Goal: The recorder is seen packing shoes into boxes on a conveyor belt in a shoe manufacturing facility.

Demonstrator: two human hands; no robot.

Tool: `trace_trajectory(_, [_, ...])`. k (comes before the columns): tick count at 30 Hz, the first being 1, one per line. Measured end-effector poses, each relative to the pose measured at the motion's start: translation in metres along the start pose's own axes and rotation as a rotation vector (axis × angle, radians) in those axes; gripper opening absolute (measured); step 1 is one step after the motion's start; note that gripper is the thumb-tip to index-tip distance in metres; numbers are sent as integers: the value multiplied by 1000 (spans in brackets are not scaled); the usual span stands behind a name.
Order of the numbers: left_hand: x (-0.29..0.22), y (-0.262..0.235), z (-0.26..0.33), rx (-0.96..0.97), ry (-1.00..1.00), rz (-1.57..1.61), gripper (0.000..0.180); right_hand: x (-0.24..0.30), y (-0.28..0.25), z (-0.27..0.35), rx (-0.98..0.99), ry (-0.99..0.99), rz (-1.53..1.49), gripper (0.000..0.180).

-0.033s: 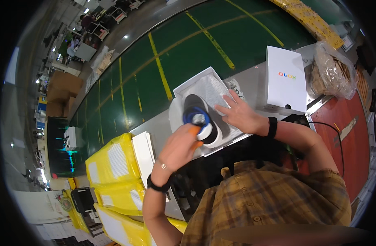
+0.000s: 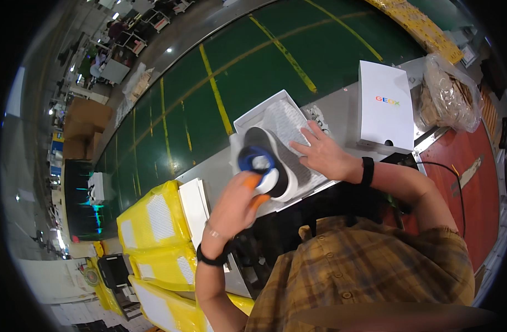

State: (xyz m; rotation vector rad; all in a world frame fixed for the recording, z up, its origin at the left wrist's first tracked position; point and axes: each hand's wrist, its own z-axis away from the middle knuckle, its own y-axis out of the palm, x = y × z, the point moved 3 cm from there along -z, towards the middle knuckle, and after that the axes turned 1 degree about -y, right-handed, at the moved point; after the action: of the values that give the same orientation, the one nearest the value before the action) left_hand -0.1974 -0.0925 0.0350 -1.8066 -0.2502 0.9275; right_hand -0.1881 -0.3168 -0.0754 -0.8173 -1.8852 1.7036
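An open white shoebox (image 2: 254,114) lies at a slant in front of me, lined with white textured wrapping paper (image 2: 289,120). Over its left part is a dark grey shoe (image 2: 273,145) with a white sole and a blue lining around its opening. My left hand (image 2: 234,203) is closed on the heel end of this shoe, with orange on thumb and finger that looks like fingertip covers. My right hand (image 2: 326,156) rests at the box's right side on the paper, its fingers spread and holding nothing. What lies under the shoe is hidden.
A closed white box (image 2: 385,108) stands to the right, beside a clear plastic bag (image 2: 451,97) of brown paper. Yellow-wrapped packages (image 2: 157,218) and white boards (image 2: 194,207) sit at the left. Beyond runs a green belt (image 2: 181,94) with yellow stripes. A black cable (image 2: 457,182) hangs at right.
My left hand and the shoe's blue-lined opening have shifted slightly left and toward me. More of the dark upper shows now. The right hand has stayed in place.
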Motion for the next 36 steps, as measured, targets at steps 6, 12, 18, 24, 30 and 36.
trace_trajectory(6, [3, -48, 69, -381, -314, 21, 29, 5, -1, -10, 83, -30, 136, 14])
trace_trajectory(12, [81, 4, 133, -44, -372, -402, 18, 6, -9, -12, 153, 34, -31, 16])
trace_trajectory(18, [98, 53, 162, -19, -497, -281, 28, -16, -6, 9, -362, 331, -739, 11])
trace_trajectory(24, [48, 35, 130, -329, -542, -201, 43, -25, 8, 37, -687, 438, -941, 18])
trace_trajectory(30, [46, 65, 78, -198, -487, -204, 53, -26, 3, 35, -743, 694, -1016, 51])
trace_trajectory(36, [41, 81, 44, -99, -328, -302, 69, 8, -66, -21, -527, 194, -310, 62])
